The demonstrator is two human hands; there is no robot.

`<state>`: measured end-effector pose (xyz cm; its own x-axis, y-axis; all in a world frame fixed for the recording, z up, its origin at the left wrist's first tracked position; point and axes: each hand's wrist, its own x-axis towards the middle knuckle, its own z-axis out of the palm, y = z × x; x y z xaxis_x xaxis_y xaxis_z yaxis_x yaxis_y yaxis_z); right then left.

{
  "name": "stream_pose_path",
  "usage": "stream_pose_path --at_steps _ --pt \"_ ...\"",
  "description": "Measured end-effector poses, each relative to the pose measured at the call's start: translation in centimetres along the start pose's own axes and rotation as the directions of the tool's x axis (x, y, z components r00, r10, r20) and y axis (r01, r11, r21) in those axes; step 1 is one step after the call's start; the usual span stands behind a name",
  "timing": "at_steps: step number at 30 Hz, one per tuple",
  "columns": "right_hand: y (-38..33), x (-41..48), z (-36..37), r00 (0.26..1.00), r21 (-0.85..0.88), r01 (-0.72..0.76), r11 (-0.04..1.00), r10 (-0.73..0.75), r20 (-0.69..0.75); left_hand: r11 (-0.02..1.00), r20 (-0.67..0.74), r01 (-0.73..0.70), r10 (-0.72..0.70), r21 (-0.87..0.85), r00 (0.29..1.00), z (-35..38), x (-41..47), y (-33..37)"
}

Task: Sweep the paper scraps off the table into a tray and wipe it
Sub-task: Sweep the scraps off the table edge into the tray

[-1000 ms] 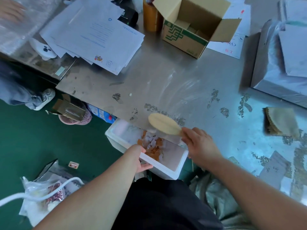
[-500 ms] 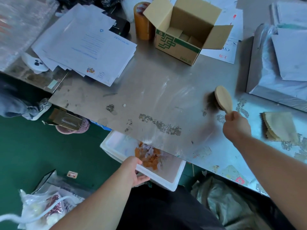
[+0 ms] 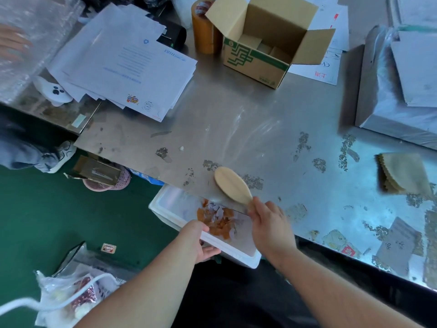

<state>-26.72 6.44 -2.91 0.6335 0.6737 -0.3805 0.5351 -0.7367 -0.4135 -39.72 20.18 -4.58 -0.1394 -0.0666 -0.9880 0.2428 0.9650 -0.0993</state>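
A white foam tray (image 3: 241,255) is held just under the near edge of the steel table (image 3: 248,119). Orange and pale purple paper scraps (image 3: 218,220) lie in it. My left hand (image 3: 197,240) grips the tray's near rim, thumb below. My right hand (image 3: 268,223) grips the handle of a wooden brush (image 3: 233,184), whose head lies on the table edge right above the tray. A folded tan cloth (image 3: 404,174) lies at the right of the table.
A stack of white papers (image 3: 123,65), a tape roll (image 3: 204,24), an open cardboard box (image 3: 267,41) and wrapped packages (image 3: 399,76) stand at the back. Worn sticker residue (image 3: 345,150) marks the table. A pink basket (image 3: 106,181) and plastic bags (image 3: 71,297) lie on the green floor.
My right hand has swept the brush from the table's middle right back down to the edge above the tray. The left hand keeps its grip on the tray.
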Motion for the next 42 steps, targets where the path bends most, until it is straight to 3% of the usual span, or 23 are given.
stream_pose_path --at_steps 12,17,21,24,28,31,34,42 --pt "0.2 -4.3 2.8 0.988 -0.074 0.118 0.99 -0.109 0.106 0.998 0.044 -0.046 0.044 0.049 0.998 -0.8 0.3 -0.2" --pt "1.4 -6.0 3.8 0.99 -0.062 0.101 0.993 -0.094 0.106 0.996 0.072 -0.067 0.063 0.066 0.995 -1.7 0.4 -0.3" --pt "1.9 -6.1 3.9 0.98 -0.175 0.192 0.966 -0.179 0.09 0.994 0.058 -0.082 0.077 0.075 0.995 -2.3 0.9 -0.4" --pt "2.3 -5.1 3.3 0.997 -0.199 0.079 0.977 -0.081 0.001 0.993 0.061 -0.083 0.078 0.084 0.995 -2.4 0.7 -0.5" --pt "2.6 -4.5 2.8 0.983 -0.301 0.177 0.937 -0.153 0.102 0.993 0.067 -0.089 0.084 0.077 0.994 -2.6 0.8 -0.6" --pt "2.8 -4.4 2.4 0.994 -0.29 0.107 0.951 -0.104 0.024 0.994 0.073 -0.09 0.085 0.063 0.994 -2.8 0.8 -0.6" --pt "2.8 -4.6 2.4 0.985 -0.348 0.169 0.922 -0.147 0.088 0.994 0.084 -0.093 0.087 0.062 0.993 -3.0 1.0 -0.5" --pt "1.7 -4.7 1.7 0.999 -0.322 0.023 0.946 -0.007 0.05 0.994 0.066 -0.084 0.08 0.066 0.995 -3.2 0.8 -0.4"
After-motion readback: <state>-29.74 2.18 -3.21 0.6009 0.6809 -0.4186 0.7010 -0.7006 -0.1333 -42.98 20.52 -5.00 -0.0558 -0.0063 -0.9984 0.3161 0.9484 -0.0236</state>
